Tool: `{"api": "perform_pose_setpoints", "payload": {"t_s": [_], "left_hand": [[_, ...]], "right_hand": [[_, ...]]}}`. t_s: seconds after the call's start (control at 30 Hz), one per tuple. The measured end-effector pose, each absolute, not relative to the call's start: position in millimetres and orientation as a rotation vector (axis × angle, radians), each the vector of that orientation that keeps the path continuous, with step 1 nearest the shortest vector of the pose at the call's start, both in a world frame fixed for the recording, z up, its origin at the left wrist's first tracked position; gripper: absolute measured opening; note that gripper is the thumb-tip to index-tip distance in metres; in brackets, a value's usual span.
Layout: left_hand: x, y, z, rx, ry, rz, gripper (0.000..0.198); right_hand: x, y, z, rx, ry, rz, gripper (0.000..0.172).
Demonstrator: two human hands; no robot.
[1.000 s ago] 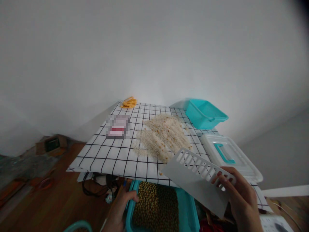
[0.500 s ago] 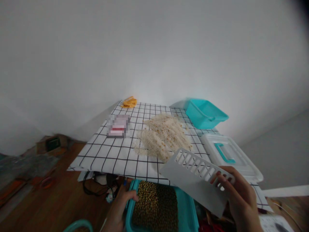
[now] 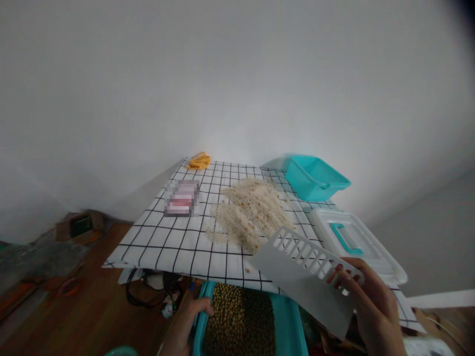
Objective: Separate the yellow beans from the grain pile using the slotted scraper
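Observation:
My left hand (image 3: 189,316) is closed on the left rim of a teal bin (image 3: 291,321) just below the table's front edge. Yellowish beans (image 3: 226,316) fill the bin's left side, darker green beans (image 3: 259,321) lie beside them, and the right part shows bare teal bottom. In my right hand (image 3: 371,301) is a white plastic slotted board (image 3: 304,277), gripped at its right end and tilted over the table edge and the bin's right side. Just beyond the board's upper left corner spreads a pile of pale grains (image 3: 252,212) with yellowish bits in it.
A checked cloth covers the table (image 3: 166,247). An empty teal bin (image 3: 315,178) stands at the back right, with a clear lid with teal handle (image 3: 356,242) in front. An orange cloth (image 3: 199,160) and a blurred-out flat item (image 3: 181,198) lie left. Cables (image 3: 144,291) hang beneath.
The view has tilted up slightly, so everything sits a little lower. My right hand and the slotted board have shifted slightly right. My left hand keeps its hold on the bin.

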State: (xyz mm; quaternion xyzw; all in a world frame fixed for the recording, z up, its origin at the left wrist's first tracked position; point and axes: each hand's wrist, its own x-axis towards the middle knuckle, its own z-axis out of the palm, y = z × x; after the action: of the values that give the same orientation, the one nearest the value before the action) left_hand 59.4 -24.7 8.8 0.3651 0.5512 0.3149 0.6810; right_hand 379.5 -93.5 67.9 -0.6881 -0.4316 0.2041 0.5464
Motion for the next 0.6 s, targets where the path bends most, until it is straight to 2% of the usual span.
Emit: {"api": "perform_pose_setpoints", "payload": {"t_s": [0.33, 0.6], "left_hand": [[54, -17, 23, 1.040, 1.293, 0.795, 0.014], [53, 2, -3, 1.163, 1.290, 0.806, 0.022]], "right_hand": [[356, -87, 74, -1.590, -1.006, 0.467, 0.030], [385, -90, 60, -1.583, -1.324, 0.418, 0.030]]}}
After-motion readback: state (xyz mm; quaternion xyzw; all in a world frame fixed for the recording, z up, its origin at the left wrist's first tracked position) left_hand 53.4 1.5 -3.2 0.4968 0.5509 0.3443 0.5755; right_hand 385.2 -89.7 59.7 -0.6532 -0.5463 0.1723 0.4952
